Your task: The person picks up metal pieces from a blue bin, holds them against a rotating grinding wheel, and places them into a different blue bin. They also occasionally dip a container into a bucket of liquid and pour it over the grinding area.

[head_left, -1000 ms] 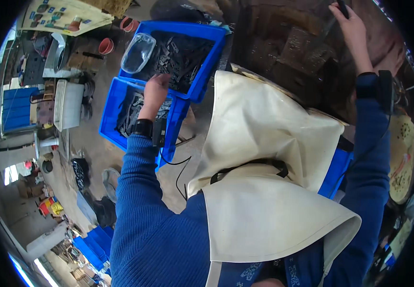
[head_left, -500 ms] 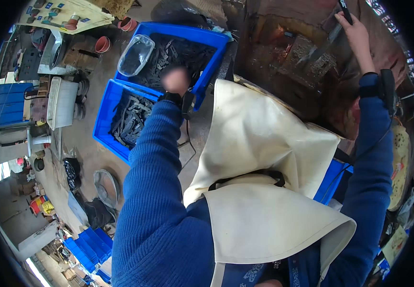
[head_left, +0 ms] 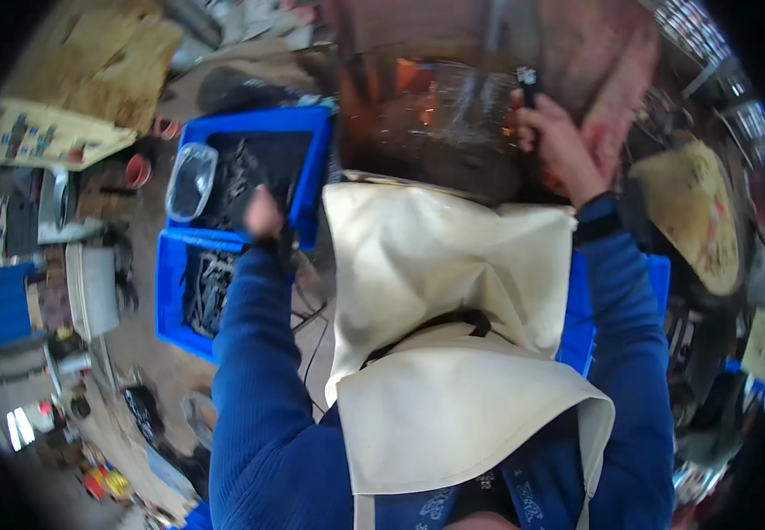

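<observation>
At the upper right, my right hand [head_left: 561, 143] pinches a slim black piece with pale marks [head_left: 526, 81], whose kind I cannot make out. It is over a brown, wet-looking work basin [head_left: 488, 177] with an orange glint at its far left. To the left, my left hand [head_left: 263, 212] is over the near edge of a large blue bin [head_left: 316, 168], which holds many dark, narrow flat pieces [head_left: 243, 172]. Blur hides the left fingers, and I cannot tell whether they grip anything. Inside that bin, a clear plastic tub [head_left: 192, 183] lies on the pieces.
A second blue bin [head_left: 169, 296] with similar dark strips adjoins the first on its near side. A cream apron [head_left: 444, 265] covers my lap. More blue plastic [head_left: 581, 340] shows beside my right arm. A stained pale slab [head_left: 696, 216] stands at the right.
The whole view has turned, shifting the bins left and down. My right hand has come inward over the basin with the black piece. My left hand stays at the far bin.
</observation>
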`<state>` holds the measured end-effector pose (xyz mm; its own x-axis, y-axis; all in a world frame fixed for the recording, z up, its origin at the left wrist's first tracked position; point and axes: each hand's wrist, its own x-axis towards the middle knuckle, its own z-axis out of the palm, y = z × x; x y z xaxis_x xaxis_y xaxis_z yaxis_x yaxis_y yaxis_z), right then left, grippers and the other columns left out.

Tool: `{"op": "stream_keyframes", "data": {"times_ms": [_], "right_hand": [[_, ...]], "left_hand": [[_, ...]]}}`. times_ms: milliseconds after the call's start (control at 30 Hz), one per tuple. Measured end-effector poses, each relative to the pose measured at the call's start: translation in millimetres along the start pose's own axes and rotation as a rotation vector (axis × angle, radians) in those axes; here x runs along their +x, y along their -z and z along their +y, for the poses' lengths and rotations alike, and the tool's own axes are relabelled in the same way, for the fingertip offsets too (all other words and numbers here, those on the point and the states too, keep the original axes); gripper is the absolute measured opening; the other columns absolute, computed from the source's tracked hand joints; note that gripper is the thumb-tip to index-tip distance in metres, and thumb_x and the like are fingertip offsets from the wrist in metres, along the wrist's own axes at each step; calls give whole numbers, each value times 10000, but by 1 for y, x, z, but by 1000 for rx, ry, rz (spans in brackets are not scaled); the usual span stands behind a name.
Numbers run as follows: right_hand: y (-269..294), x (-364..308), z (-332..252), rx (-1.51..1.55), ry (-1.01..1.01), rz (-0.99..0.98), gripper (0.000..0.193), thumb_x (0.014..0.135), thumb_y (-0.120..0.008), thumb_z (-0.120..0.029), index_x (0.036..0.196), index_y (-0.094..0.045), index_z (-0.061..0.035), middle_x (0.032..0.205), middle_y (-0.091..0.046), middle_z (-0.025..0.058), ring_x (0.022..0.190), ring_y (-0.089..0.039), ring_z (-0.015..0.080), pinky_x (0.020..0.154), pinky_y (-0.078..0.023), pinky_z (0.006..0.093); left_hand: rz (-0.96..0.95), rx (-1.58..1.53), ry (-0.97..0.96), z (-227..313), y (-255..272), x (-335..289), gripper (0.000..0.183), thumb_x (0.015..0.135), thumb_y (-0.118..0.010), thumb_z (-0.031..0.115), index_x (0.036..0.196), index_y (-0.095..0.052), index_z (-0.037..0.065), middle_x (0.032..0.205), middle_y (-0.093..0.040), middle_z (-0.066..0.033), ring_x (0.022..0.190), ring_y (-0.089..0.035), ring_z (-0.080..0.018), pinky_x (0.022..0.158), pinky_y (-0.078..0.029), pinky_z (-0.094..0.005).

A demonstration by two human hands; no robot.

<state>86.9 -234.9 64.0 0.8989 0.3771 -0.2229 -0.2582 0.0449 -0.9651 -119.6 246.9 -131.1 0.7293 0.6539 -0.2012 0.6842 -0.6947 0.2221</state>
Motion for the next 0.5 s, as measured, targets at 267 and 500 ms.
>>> {"op": "stream_keyframes", "data": {"times_ms": [267,500], "right_hand": [[35,-36,49,-116,-140,-59,211,887,-565,-34,1094,-528,-19,757,-567,50,617,-594,155,573,-527,298],[46,-41,67,-169,-90,-109,144,882,-578,-37,1020,-543,-15,763,-591,67,610,-616,165,592,-542,299]], "left_hand": [[442,-244,-258,47,62,-32,380,851,-492,27,1231,-480,20,1053,-661,-225,985,-633,-415,831,-493,-485],[201,-943,-375,130,110,-89,508,835,-435,-102,1299,-559,64,936,-603,-19,844,-548,-112,757,-443,-237]]}}
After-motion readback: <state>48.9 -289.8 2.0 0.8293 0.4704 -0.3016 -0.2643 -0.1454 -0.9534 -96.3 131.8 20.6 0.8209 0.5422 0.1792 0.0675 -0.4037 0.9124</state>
